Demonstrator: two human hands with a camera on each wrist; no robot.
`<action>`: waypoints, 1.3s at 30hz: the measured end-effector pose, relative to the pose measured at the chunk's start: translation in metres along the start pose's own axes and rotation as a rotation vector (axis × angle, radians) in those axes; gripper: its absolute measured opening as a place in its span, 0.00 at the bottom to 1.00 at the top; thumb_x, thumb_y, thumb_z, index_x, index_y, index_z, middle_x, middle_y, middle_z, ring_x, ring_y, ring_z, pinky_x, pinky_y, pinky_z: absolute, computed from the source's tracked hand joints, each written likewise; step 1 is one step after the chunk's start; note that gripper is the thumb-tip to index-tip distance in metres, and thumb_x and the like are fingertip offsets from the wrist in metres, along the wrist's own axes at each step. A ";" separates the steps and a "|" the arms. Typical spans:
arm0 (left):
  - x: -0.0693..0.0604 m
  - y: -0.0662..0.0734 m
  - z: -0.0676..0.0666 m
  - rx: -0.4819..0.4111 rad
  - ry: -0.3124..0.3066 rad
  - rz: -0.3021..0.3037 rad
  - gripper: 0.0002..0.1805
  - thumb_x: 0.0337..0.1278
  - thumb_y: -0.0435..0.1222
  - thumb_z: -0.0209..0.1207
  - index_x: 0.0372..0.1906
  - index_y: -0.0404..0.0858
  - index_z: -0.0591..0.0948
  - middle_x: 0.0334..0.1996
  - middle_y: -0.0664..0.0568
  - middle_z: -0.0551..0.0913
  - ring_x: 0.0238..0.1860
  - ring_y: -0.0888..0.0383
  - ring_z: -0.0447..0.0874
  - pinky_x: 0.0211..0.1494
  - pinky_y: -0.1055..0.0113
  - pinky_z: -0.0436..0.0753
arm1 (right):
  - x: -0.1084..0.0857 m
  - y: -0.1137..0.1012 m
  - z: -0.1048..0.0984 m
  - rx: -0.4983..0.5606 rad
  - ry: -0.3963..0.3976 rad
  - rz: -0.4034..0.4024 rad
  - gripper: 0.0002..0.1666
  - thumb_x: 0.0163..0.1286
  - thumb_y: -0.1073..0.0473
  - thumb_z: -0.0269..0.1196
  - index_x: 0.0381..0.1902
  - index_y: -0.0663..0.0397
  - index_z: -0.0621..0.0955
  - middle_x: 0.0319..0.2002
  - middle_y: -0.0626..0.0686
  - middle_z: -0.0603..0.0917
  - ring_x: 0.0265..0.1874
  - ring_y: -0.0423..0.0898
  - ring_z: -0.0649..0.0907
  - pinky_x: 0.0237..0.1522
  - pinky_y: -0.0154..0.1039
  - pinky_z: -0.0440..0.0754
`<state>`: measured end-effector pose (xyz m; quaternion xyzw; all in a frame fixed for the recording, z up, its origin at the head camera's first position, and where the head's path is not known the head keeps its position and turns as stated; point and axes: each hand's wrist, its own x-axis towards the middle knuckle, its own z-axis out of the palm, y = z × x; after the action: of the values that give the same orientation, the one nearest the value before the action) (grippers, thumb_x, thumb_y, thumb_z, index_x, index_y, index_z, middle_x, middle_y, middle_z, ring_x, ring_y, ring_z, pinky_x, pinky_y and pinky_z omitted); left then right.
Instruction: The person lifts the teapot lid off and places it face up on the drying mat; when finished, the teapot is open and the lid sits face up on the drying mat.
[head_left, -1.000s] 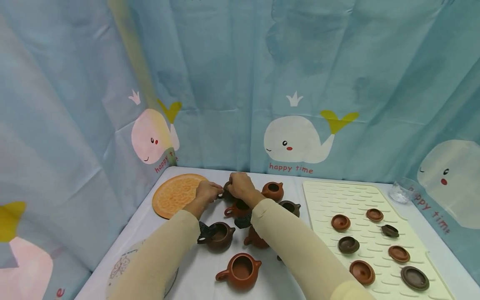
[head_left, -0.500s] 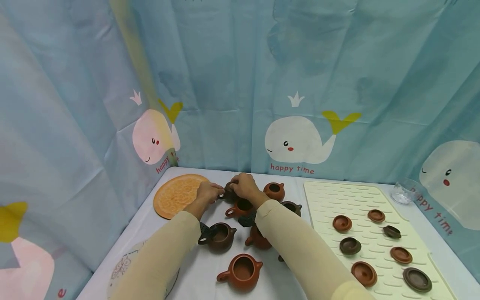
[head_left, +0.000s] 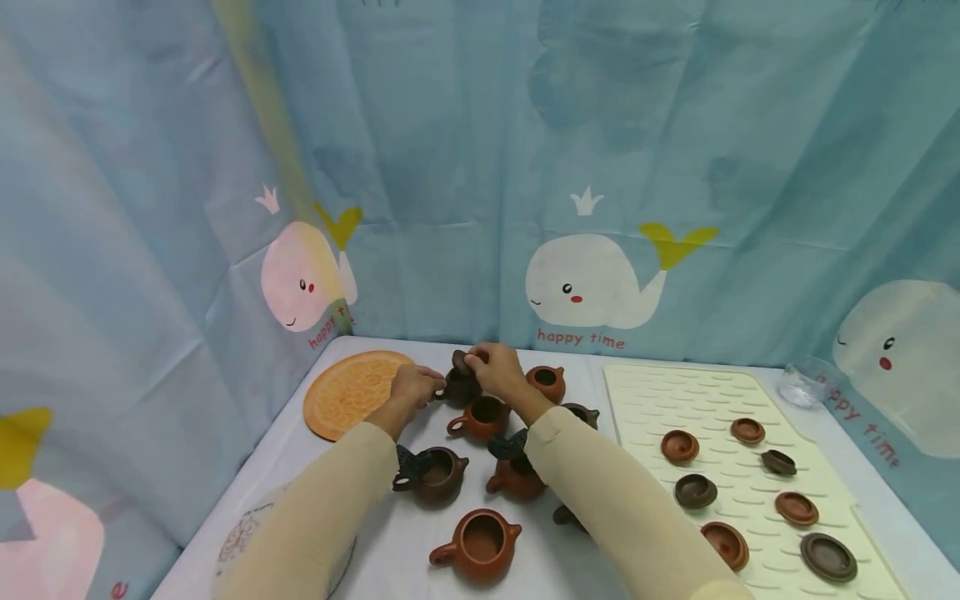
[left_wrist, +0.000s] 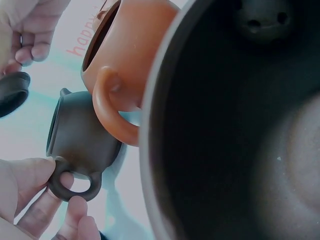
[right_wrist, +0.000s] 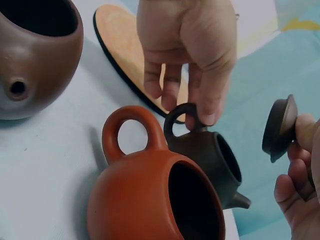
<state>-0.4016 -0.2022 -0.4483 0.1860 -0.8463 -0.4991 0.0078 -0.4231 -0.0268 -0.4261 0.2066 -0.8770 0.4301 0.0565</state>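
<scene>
At the back of the table, my left hand (head_left: 415,387) pinches the handle of a small dark brown teapot (head_left: 459,390); the left wrist view shows thumb and fingers on the handle loop. The teapot (right_wrist: 202,150) is uncovered, its dark mouth visible in the right wrist view. Just above it my right hand (head_left: 497,371) holds a dark round lid (right_wrist: 280,127) by its knob, tipped on edge and apart from the pot. An orange-red lidless teapot (head_left: 483,417) stands right in front of the dark one.
Several more lidless teapots stand around, including a red one (head_left: 480,546) nearest me and a brown one (head_left: 438,479). On the right, a cream board (head_left: 667,387) bears several lids. A round orange mat (head_left: 348,400) lies at left; a clear glass bowl (head_left: 804,383) stands far right.
My right hand has shifted slightly right and raised the lid off the dark teapot, tilting it on edge. The left hand has stayed at the handle.
</scene>
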 end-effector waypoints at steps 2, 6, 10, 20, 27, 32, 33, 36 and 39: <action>-0.001 0.001 0.000 -0.002 -0.005 -0.004 0.04 0.54 0.31 0.66 0.35 0.37 0.88 0.29 0.48 0.83 0.24 0.56 0.74 0.20 0.66 0.71 | -0.003 0.000 -0.004 0.021 0.014 -0.004 0.09 0.72 0.55 0.60 0.40 0.52 0.85 0.30 0.47 0.81 0.30 0.45 0.77 0.31 0.38 0.76; -0.001 0.002 0.000 0.006 -0.016 -0.012 0.05 0.54 0.32 0.66 0.36 0.36 0.88 0.31 0.47 0.83 0.24 0.55 0.74 0.21 0.65 0.71 | -0.010 0.003 -0.013 0.087 0.042 -0.021 0.09 0.71 0.56 0.60 0.39 0.54 0.85 0.29 0.47 0.81 0.28 0.44 0.79 0.30 0.38 0.77; -0.002 0.001 -0.001 0.017 -0.014 -0.008 0.05 0.54 0.32 0.66 0.36 0.37 0.88 0.31 0.47 0.83 0.24 0.55 0.74 0.20 0.65 0.72 | -0.018 0.005 -0.024 0.256 0.030 -0.009 0.10 0.71 0.59 0.61 0.39 0.59 0.85 0.30 0.54 0.84 0.28 0.48 0.83 0.32 0.38 0.81; -0.003 -0.002 -0.004 0.010 -0.042 0.016 0.07 0.56 0.32 0.65 0.39 0.35 0.87 0.33 0.47 0.83 0.26 0.54 0.74 0.23 0.63 0.74 | -0.042 0.005 -0.054 0.806 0.028 0.187 0.09 0.64 0.64 0.65 0.39 0.66 0.83 0.30 0.58 0.83 0.28 0.50 0.85 0.34 0.41 0.83; -0.003 -0.004 -0.005 -0.011 -0.054 0.040 0.07 0.56 0.32 0.65 0.38 0.34 0.87 0.32 0.42 0.83 0.22 0.56 0.74 0.22 0.63 0.74 | -0.060 0.001 -0.079 1.084 0.020 0.280 0.15 0.66 0.69 0.59 0.50 0.62 0.75 0.30 0.59 0.81 0.25 0.48 0.82 0.33 0.39 0.82; -0.004 -0.003 -0.006 -0.009 -0.060 0.036 0.07 0.57 0.32 0.64 0.38 0.34 0.86 0.36 0.41 0.83 0.22 0.57 0.73 0.21 0.64 0.74 | -0.071 0.002 -0.098 1.175 -0.022 0.280 0.30 0.68 0.71 0.52 0.67 0.49 0.69 0.37 0.59 0.77 0.26 0.49 0.82 0.35 0.40 0.81; -0.004 -0.003 -0.006 -0.008 -0.061 0.040 0.07 0.57 0.32 0.63 0.38 0.34 0.86 0.36 0.40 0.83 0.22 0.57 0.73 0.21 0.64 0.73 | -0.073 0.002 -0.101 1.196 -0.030 0.276 0.31 0.68 0.71 0.51 0.68 0.49 0.68 0.38 0.58 0.77 0.26 0.49 0.81 0.35 0.40 0.81; -0.004 -0.002 -0.006 -0.009 -0.068 0.045 0.07 0.57 0.32 0.63 0.39 0.34 0.86 0.36 0.39 0.83 0.22 0.56 0.74 0.22 0.63 0.74 | -0.079 0.001 -0.111 1.227 -0.057 0.261 0.32 0.69 0.71 0.47 0.70 0.53 0.65 0.44 0.57 0.75 0.28 0.49 0.80 0.35 0.40 0.81; -0.003 -0.002 -0.005 -0.006 -0.070 0.042 0.07 0.58 0.33 0.63 0.39 0.34 0.86 0.36 0.40 0.83 0.25 0.54 0.75 0.25 0.61 0.76 | -0.084 0.002 -0.119 1.261 -0.081 0.244 0.28 0.71 0.66 0.46 0.69 0.55 0.64 0.45 0.56 0.74 0.30 0.49 0.79 0.36 0.39 0.80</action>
<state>-0.3968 -0.2065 -0.4472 0.1507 -0.8482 -0.5077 -0.0108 -0.3568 0.0930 -0.3765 0.1151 -0.4745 0.8582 -0.1583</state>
